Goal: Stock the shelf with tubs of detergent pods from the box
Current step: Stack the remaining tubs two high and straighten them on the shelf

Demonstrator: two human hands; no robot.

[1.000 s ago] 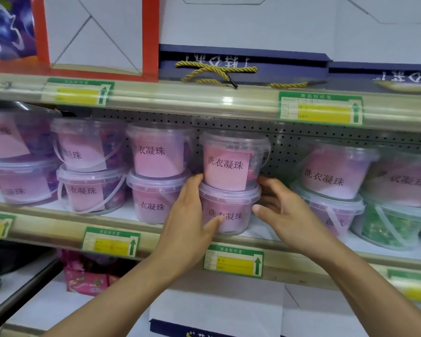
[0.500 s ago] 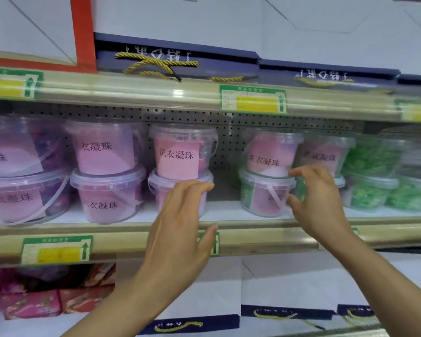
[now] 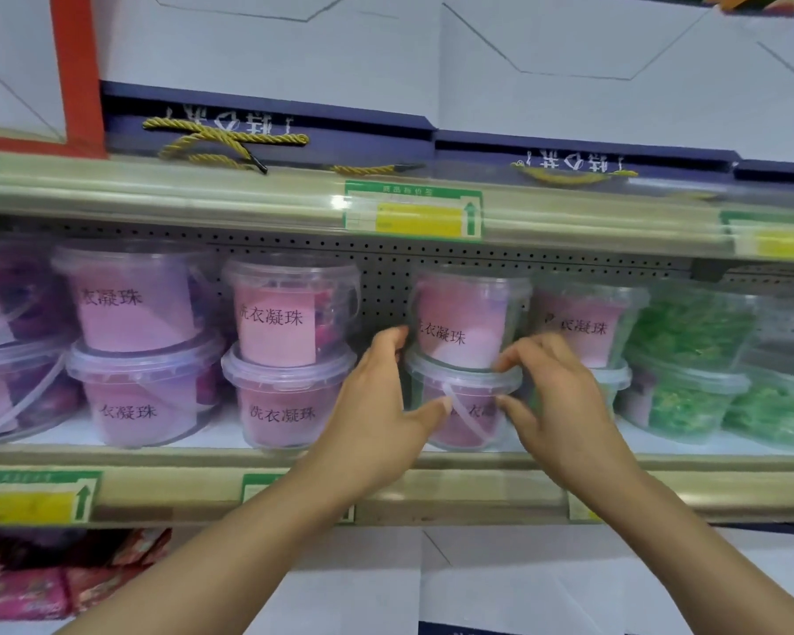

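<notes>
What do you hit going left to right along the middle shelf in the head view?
cut-off purple stack → first pink-label stack → second pink-label stack → left hand → gripped stack → right hand → green tubs

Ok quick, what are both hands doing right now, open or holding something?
Left hand: curled round the left side of the stacked pink tubs.
Right hand: gripping the same tubs from the right.
</notes>
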